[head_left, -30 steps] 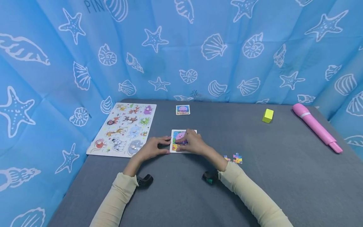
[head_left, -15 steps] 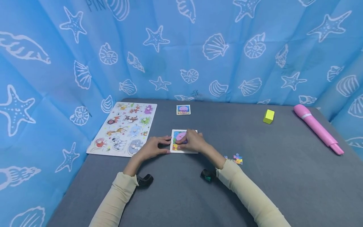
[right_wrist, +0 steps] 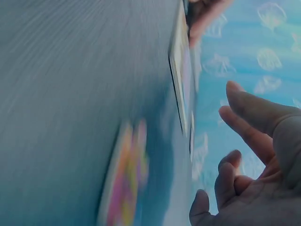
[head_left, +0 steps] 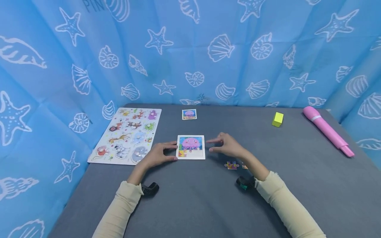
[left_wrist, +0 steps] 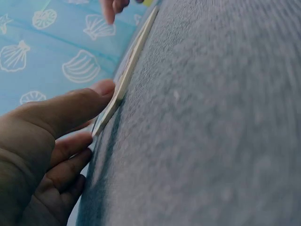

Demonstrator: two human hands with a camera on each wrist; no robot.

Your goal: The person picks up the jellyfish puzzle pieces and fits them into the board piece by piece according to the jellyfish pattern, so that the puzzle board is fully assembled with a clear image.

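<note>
A white-framed jigsaw puzzle [head_left: 190, 140] with a pink jellyfish lies flat mid-table. Its lower left has a yellow-orange piece; the rest of its lower strip is bare. My left hand [head_left: 159, 154] holds the frame's left side, thumb at the near corner and fingertips farther up; the left wrist view shows the thumb [left_wrist: 101, 89] against the edge. Just right of the frame, my right hand [head_left: 227, 145] is apart from it, fingers loosely extended, holding nothing. Near that wrist lie two loose puzzle pieces, one [head_left: 232, 165] in full view, the other [head_left: 244, 166] partly covered by the forearm.
A small jellyfish picture card [head_left: 189, 114] lies behind the puzzle. To the left is a white animal peg board [head_left: 125, 135]. A yellow block [head_left: 277, 119] and a pink toy microphone [head_left: 325, 130] are at the right. A blue shell-print curtain [head_left: 196, 49] borders the table.
My right hand has lifted off the puzzle and moved right, uncovering the jellyfish and the bare lower strip. The left hand stays at the frame. The view has shifted slightly.
</note>
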